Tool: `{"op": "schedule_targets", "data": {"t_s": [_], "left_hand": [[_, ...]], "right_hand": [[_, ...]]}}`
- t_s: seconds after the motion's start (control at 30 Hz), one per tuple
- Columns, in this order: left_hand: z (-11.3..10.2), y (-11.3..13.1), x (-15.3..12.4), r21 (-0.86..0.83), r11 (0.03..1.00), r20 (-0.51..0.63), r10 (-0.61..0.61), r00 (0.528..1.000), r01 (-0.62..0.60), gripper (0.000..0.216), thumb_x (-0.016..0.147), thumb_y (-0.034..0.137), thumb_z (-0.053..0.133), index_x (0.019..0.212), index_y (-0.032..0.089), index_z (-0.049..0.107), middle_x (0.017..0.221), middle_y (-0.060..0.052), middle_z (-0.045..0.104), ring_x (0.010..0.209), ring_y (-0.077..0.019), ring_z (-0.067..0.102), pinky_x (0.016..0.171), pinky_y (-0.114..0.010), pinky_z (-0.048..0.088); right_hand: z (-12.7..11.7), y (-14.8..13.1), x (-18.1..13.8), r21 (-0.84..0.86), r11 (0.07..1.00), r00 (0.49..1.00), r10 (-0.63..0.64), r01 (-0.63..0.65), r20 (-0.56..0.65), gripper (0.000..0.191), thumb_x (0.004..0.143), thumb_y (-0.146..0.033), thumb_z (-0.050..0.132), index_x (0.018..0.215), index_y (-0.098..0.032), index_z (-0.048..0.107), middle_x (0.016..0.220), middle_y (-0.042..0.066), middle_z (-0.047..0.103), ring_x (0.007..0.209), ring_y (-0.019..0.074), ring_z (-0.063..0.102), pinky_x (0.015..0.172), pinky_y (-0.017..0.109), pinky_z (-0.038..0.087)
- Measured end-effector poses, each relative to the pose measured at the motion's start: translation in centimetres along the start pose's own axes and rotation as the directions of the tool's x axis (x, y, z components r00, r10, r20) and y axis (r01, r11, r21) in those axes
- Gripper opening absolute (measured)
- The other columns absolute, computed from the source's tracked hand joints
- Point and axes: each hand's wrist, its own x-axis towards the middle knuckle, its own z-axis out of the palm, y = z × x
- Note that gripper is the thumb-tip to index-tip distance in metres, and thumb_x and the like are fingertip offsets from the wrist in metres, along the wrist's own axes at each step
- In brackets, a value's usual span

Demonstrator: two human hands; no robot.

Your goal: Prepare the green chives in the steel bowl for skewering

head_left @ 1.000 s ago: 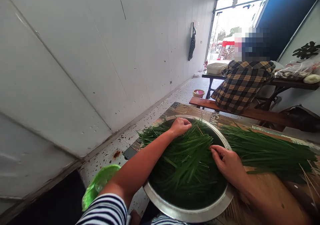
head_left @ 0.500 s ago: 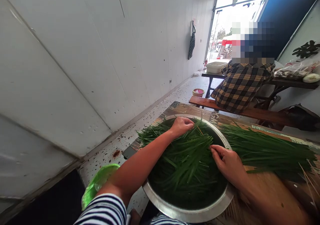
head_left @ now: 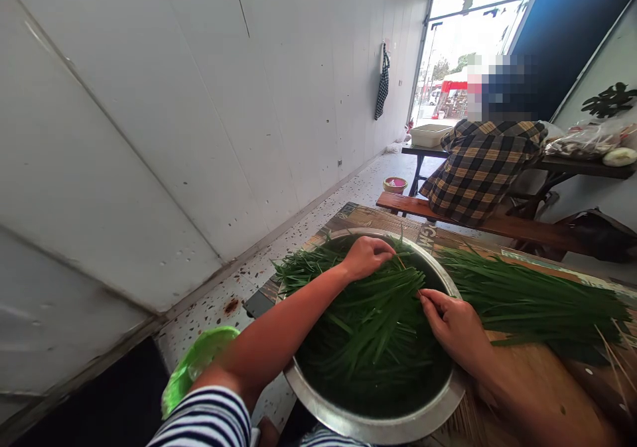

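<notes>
Wall: well apart, left of the metal basin; plenty of elbow room in between.
Wooden table: beyond and to the right of the basin; partly covered along the edge by the rim.
Metal basin: jutting past the table's near left edge, by the look of it; could tip under too much weight on the near rim — support underneath hidden.
Loose leaves: on the table, right of the basin; close to the right forearm, so apt to be swept aside by a wide swing.
Long green leaves: heaped inside the basin, partly spilling over the far left rim; might tear if tugged hard.
Right hand: at the basin's right side, pinching the near end of a thin stick; little room before the rim.
Left hand: over the basin's far half, pinched closed at the stick's far end — on leaf or stick, cannot tell; free room above.
Thin stick: over the basin, slanting past bunched leaf ends; through or behind, cannot tell; could snap if bent, or prick a fingertip if pushed carelessly.
</notes>
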Motion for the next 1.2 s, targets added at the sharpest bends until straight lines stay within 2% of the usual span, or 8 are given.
{"op": "schedule_targets", "data": {"t_s": [0.07, 0.13, 0.23, 0.3, 0.47, 0.7, 1.2], "left_hand": [[0.2, 0.4, -0.2, -0.05, 0.997, 0.093, 0.055, 0.994, -0.05, 0.02, 0.074, 0.024, 0.058, 0.083, 0.014, 0.072, 0.081, -0.004, 0.071, 0.073, -0.012, 0.061, 0.068, -0.02, 0.046], [0.3, 0.9, -0.4, -0.106, 0.993, 0.114, 0.07, 0.991, -0.058, 0.02, 0.073, 0.024, 0.057, 0.082, 0.013, 0.071, 0.078, -0.004, 0.07, 0.069, -0.0113, 0.06, 0.065, -0.019, 0.046], [0.3, 1.1, -0.3, -0.173, 0.985, -0.041, 0.005, 0.999, -0.012, 0.018, 0.074, 0.022, 0.055, 0.078, 0.011, 0.069, 0.072, -0.004, 0.069, 0.064, -0.0108, 0.061, 0.062, -0.019, 0.046], [0.1, 0.9, 0.0, -0.226, 0.974, -0.144, -0.065, 0.987, 0.031, 0.017, 0.074, 0.02, 0.053, 0.077, 0.01, 0.067, 0.07, -0.005, 0.069, 0.061, -0.0106, 0.061, 0.06, -0.02, 0.047], [0.0, 0.0, 0.4, -0.28, 0.945, -0.227, -0.234, 0.945, 0.167, 0.015, 0.074, 0.016, 0.052, 0.08, 0.008, 0.064, 0.064, -0.005, 0.067, 0.051, -0.0091, 0.058, 0.054, -0.02, 0.046], [0.3, -0.4, 0.3, -0.314, 0.934, -0.142, -0.225, 0.964, 0.172, 0.019, 0.072, 0.016, 0.058, 0.087, 0.007, 0.067, 0.069, -0.006, 0.068, 0.055, -0.0101, 0.06, 0.059, -0.021, 0.048], [0.3, -0.4, 0.2, -0.208, 0.961, -0.139, -0.214, 0.967, 0.183, 0.027, 0.069, 0.013, 0.053, 0.09, 0.008, 0.07, 0.069, -0.005, 0.069, 0.056, -0.0099, 0.059, 0.059, -0.021, 0.049]], "right_hand": [[0.0, 0.0, 0.1, 0.012, 1.0, 1.0, 0.003, -0.003, -0.01, 0.039, 0.085, -0.041, 0.037, 0.091, -0.02, 0.069, 0.073, 0.003, 0.072, 0.059, 0.0163, 0.064, 0.055, 0.026, 0.043], [0.0, 0.0, 0.1, 0.032, 0.999, 1.0, 0.002, -0.001, -0.023, 0.038, 0.085, -0.04, 0.037, 0.092, -0.02, 0.068, 0.076, 0.003, 0.072, 0.06, 0.0161, 0.064, 0.056, 0.025, 0.044], [0.0, -0.1, 0.2, 0.047, 0.999, 0.999, -0.005, 0.007, -0.035, 0.037, 0.085, -0.04, 0.037, 0.091, -0.021, 0.069, 0.078, 0.003, 0.072, 0.062, 0.0165, 0.065, 0.058, 0.026, 0.045], [0.0, -0.1, 0.1, 0.042, 0.999, 0.999, -0.006, 0.007, -0.036, 0.037, 0.085, -0.04, 0.037, 0.09, -0.021, 0.069, 0.077, 0.003, 0.072, 0.061, 0.0168, 0.064, 0.057, 0.026, 0.044], [-0.1, -0.1, 0.0, 0.042, 0.999, 0.999, -0.015, 0.017, -0.042, 0.037, 0.085, -0.04, 0.038, 0.09, -0.02, 0.069, 0.071, 0.003, 0.071, 0.056, 0.0158, 0.062, 0.054, 0.025, 0.043], [-0.2, -0.4, 0.1, 0.044, 0.999, 0.999, -0.022, 0.023, -0.027, 0.037, 0.085, -0.04, 0.038, 0.09, -0.021, 0.069, 0.074, 0.004, 0.072, 0.058, 0.0157, 0.063, 0.055, 0.024, 0.044], [-0.1, -0.2, 0.1, 0.028, 0.999, 0.999, -0.033, 0.034, -0.039, 0.038, 0.085, -0.04, 0.038, 0.09, -0.019, 0.069, 0.071, 0.003, 0.071, 0.054, 0.0151, 0.061, 0.051, 0.025, 0.042]]}}
